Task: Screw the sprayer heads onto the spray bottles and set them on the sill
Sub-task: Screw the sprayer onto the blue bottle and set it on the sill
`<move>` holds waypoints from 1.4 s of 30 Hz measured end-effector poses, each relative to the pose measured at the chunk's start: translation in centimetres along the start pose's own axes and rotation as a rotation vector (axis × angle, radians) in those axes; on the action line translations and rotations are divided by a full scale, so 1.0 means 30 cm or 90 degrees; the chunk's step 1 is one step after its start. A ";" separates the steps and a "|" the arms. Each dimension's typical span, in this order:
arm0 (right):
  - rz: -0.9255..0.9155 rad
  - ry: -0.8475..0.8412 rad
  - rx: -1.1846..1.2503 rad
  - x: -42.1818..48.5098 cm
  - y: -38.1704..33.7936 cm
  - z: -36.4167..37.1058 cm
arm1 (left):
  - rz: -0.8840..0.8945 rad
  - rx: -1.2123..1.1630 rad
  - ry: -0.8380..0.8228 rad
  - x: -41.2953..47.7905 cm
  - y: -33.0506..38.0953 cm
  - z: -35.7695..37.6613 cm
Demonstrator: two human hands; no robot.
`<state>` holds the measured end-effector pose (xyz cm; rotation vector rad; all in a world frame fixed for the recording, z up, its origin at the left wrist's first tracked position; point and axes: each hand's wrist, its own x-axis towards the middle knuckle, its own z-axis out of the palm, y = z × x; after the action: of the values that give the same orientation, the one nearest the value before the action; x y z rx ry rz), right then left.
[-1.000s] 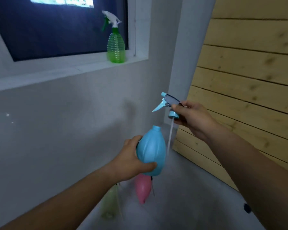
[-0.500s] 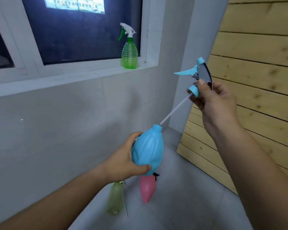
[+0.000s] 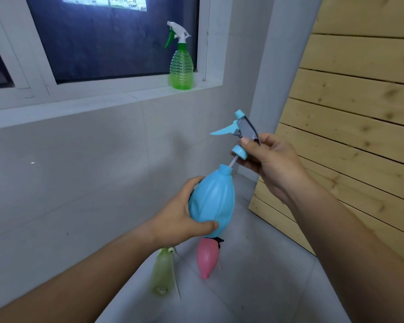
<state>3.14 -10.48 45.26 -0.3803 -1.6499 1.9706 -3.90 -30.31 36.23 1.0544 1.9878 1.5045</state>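
Dip tube now mostly down inside the ribbed blue plastic bottle [image 3: 211, 201], left hand [image 3: 180, 220] wrapped round its body; right hand [image 3: 269, 162] pinches the blue trigger sprayer head [image 3: 241, 134], collar just above the neck, closer than before. Threading comes next, then far sill [image 3: 103, 99]

The right hand [image 3: 269, 163] has lowered the sprayer head [image 3: 241, 136], its tube now deep inside the blue bottle [image 3: 214, 197].
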 end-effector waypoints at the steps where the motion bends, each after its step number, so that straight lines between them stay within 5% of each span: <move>1: 0.020 -0.018 -0.013 -0.004 0.010 -0.001 | -0.001 -0.018 0.001 0.002 0.002 0.003; 22: 0.058 -0.344 -0.292 0.007 0.034 -0.133 | -0.006 -0.073 -0.099 -0.009 0.042 0.004; 31: 0.025 -0.284 -0.398 -0.007 0.092 -0.106 | -0.027 -0.031 -0.077 -0.007 0.031 0.022; 42: 0.068 -0.138 -0.151 -0.018 0.122 -0.063 | -0.101 -0.054 0.000 0.009 0.049 0.068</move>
<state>3.78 -9.63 41.26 -0.3574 -2.0496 1.9542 -2.15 -28.66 36.99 0.8425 1.9401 1.4888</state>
